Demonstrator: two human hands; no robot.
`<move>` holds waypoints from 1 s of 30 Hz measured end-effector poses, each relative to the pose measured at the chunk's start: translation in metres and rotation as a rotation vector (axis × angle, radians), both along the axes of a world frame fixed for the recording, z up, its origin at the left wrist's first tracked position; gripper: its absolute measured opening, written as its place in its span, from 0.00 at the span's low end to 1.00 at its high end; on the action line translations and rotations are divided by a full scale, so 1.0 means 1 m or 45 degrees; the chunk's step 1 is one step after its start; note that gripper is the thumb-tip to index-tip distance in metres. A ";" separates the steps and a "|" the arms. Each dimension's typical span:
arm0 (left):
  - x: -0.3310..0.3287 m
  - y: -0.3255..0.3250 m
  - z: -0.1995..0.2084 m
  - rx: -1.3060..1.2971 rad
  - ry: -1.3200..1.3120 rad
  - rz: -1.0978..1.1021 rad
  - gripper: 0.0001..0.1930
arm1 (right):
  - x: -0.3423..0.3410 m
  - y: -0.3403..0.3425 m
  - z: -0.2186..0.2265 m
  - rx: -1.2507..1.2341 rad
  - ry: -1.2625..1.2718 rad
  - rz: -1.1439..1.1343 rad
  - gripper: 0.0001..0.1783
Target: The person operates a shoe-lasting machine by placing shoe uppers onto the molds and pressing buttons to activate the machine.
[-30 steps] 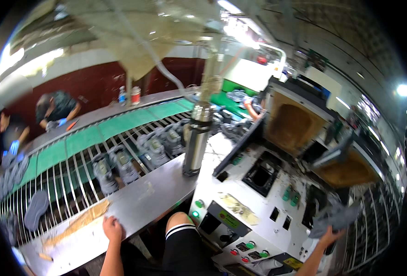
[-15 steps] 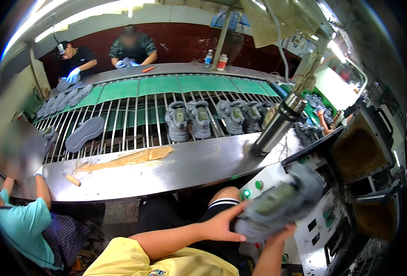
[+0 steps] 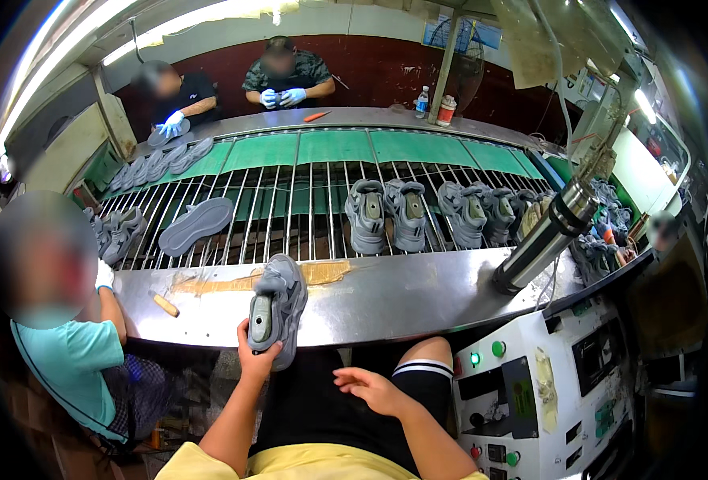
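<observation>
My left hand [image 3: 256, 356] grips a grey shoe [image 3: 287, 288] by its heel end. A greenish shoe last [image 3: 260, 318] with a dark hole sits in the shoe's opening. The toe points away from me, over the front edge of the metal table [image 3: 386, 300]; whether the shoe touches the table I cannot tell. Over my lap, apart from the shoe, my right hand [image 3: 370, 390] has loosely bent fingers and holds nothing. Beyond the table, several grey shoes [image 3: 366, 216] stand on a rack of metal bars, and a grey sole [image 3: 196, 226] lies there too.
A steel flask [image 3: 548, 236] leans at the table's right. Below it is a white control box [image 3: 490, 404] with buttons. A wooden stick [image 3: 165, 305] lies at left, beside a person in turquoise [image 3: 74, 360]. Across the green belt [image 3: 334, 150], two gloved people handle pieces.
The shoe has gone from above the control box at right to the table's front edge at left, in my left hand. My right hand has let go of it. The view has turned.
</observation>
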State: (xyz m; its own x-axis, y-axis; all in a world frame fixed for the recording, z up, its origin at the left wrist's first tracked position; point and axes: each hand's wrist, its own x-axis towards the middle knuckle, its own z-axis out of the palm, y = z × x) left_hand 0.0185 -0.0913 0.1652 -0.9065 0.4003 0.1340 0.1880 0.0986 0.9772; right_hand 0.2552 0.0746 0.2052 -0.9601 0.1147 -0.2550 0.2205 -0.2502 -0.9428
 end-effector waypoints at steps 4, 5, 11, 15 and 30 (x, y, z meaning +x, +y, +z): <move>-0.022 0.048 -0.013 0.087 0.096 -0.044 0.40 | 0.054 0.012 -0.038 0.137 -0.133 -0.485 0.17; -0.034 0.065 -0.020 0.112 0.116 -0.049 0.40 | 0.067 0.012 -0.036 0.191 -0.166 -0.622 0.15; -0.097 0.203 -0.024 0.116 0.135 0.045 0.38 | 0.090 0.019 -0.054 0.383 -0.118 -1.223 0.09; -0.130 0.274 -0.020 0.043 0.045 0.034 0.40 | 0.005 0.038 -0.044 0.550 -0.030 -0.928 0.07; -0.288 0.135 -0.006 -0.748 1.059 0.120 0.34 | -0.169 0.030 -0.068 1.937 -0.088 -0.324 0.28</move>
